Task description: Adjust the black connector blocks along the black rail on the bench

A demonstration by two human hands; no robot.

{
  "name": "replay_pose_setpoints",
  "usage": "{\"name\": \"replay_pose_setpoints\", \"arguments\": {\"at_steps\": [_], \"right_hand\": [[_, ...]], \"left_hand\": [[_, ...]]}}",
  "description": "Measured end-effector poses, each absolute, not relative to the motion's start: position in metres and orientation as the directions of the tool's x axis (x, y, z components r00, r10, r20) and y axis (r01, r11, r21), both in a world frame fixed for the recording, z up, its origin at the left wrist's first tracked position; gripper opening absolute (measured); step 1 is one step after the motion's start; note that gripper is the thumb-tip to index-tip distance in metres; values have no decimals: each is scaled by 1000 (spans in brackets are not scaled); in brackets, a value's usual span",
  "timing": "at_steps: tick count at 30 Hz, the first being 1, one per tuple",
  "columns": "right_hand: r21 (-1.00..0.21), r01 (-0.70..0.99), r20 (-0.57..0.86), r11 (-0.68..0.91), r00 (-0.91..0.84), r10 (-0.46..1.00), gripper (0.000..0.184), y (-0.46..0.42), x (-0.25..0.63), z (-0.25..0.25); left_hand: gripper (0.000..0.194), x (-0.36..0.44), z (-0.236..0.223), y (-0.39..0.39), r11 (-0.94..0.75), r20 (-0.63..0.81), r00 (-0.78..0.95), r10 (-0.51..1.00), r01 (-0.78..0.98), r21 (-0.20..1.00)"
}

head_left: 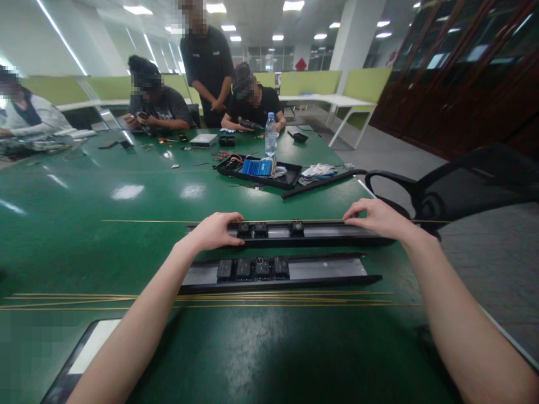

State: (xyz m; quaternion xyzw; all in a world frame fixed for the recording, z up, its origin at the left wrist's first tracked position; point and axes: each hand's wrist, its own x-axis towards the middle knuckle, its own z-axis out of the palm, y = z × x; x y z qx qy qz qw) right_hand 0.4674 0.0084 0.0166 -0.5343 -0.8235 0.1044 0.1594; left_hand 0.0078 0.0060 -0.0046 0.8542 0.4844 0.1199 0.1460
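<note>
A long black channel with a silvery inner strip lies across the table, with several black square blocks in it. My left hand grips its left part, fingers at the far edge and thumb at the near side. Along the far edge runs a thin brass-coloured rod, extending past both ends. My right hand pinches this rod near the channel's right part. Closer to me lies a second black channel, holding several black blocks side by side.
Several loose brass-coloured rods lie in front of the channels. Beyond are a black tray with a blue item, a crumpled cloth, a black bar and a water bottle. A chair stands right; people are across the table.
</note>
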Motion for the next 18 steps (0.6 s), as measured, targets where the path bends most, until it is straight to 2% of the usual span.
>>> {"name": "replay_pose_setpoints", "arguments": {"at_steps": [3, 18], "right_hand": [[-343, 846, 150, 408, -380, 913, 22, 8, 467, 17], [-333, 851, 140, 407, -382, 914, 27, 8, 465, 15]], "left_hand": [[58, 8, -4, 6, -497, 67, 516, 854, 771, 398], [59, 7, -6, 8, -505, 88, 518, 851, 761, 408]]}}
